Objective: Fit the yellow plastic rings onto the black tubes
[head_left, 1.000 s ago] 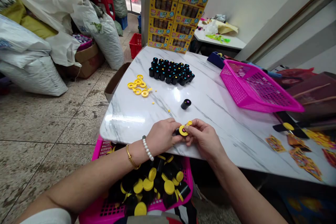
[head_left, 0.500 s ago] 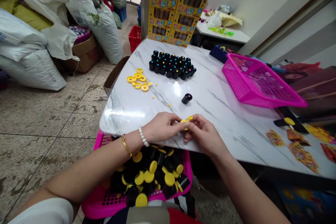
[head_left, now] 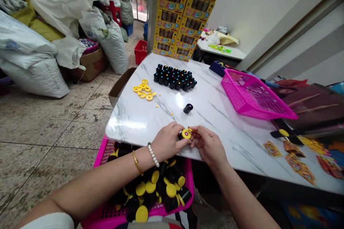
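Observation:
My left hand [head_left: 169,139] grips a black cylinder topped by a yellow ring cap [head_left: 186,134] with a pink centre. My right hand [head_left: 211,145] touches the cap's small raised tab with bent fingertips. Just beyond my hands a single black cylinder [head_left: 188,108] stands on the white marble-patterned table [head_left: 215,128]. Farther back is a cluster of black cylinders [head_left: 174,78], most with blue dots on top. Left of them lie several yellow rings [head_left: 143,89]. Under my left forearm, a pink basket [head_left: 189,177] holds black cylinders with yellow caps.
An empty pink basket [head_left: 252,94] rests on the table's right side, with small colourful packets [head_left: 297,164] nearer. Yellow boxes [head_left: 177,18] are stacked at the back. White sacks [head_left: 32,68] and a red crate [head_left: 140,52] are on the floor at left.
The yellow piece between my hands now faces up as a cap on a black cylinder, its pink centre showing. The view has tilted upward, so the table appears lower.

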Demonstrator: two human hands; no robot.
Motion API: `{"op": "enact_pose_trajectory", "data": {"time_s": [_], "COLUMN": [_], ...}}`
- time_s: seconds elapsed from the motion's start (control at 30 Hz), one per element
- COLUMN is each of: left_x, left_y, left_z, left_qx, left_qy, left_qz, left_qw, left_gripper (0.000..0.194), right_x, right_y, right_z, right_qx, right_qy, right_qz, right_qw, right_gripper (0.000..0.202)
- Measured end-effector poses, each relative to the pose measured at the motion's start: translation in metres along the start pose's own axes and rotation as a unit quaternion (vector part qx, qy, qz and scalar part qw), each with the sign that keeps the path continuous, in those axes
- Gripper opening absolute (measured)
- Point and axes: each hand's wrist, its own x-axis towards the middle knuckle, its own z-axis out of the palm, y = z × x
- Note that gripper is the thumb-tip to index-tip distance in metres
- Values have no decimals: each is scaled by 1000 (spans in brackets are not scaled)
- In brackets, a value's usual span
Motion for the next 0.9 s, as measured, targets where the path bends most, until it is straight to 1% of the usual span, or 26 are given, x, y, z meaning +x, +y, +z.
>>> {"op": "enact_pose_trajectory", "data": {"time_s": [0.07,0.13,0.2,0.23,0.3,0.43,0.5,0.57,0.63,0.7,0.73,0.8,0.83,0.87,0.9], "left_x": [-1,-1,1,2,4,10,11,7,-7,-31,-44,-70,-81,-91,-99], "left_y": [1,1,2,2,2,-1,-2,1,8,16,19,21,19,15,9], "left_z": [2,3,4,5,6,7,4,-3,-14,-30,-38,-55,-62,-68,-73], "left_qx": [22,50,80,93,112,121,117,116,126,152,168,194,203,212,218], "left_qy": [-7,-16,-23,-24,-27,-51,-65,-86,-110,-124,-127,-128,-124,-117,-114], "left_qz": [-1,-11,-21,-23,-25,-30,-28,-18,1,12,7,-39,-68,-96,-119], "left_qw": [1000,999,996,995,993,991,991,989,986,981,978,972,969,966,962], "left_gripper": [17,15,15,16,17,18,20,24,28,28,25,16,15,16,18], "right_x": [7,14,20,22,21,10,2,-9,-25,-42,-48,-52,-48,-40,-28], "right_y": [-7,-15,-22,-24,-25,-14,-8,-3,0,0,-1,-6,-10,-14,-18], "right_z": [-2,-3,-2,-2,0,1,0,1,4,7,8,8,6,3,-1], "right_qx": [-13,-70,-136,-164,-205,-237,-238,-248,-269,-287,-291,-305,-318,-333,-348], "right_qy": [-37,-97,-144,-155,-155,-110,-88,-84,-94,-125,-142,-156,-142,-112,-68], "right_qz": [52,97,107,99,70,5,-26,-63,-109,-136,-142,-164,-184,-206,-222], "right_qw": [998,988,974,969,964,965,967,963,952,940,935,925,919,913,908], "right_gripper": [30,27,27,26,23,22,24,24,23,22,21,18,16,15,15]}}
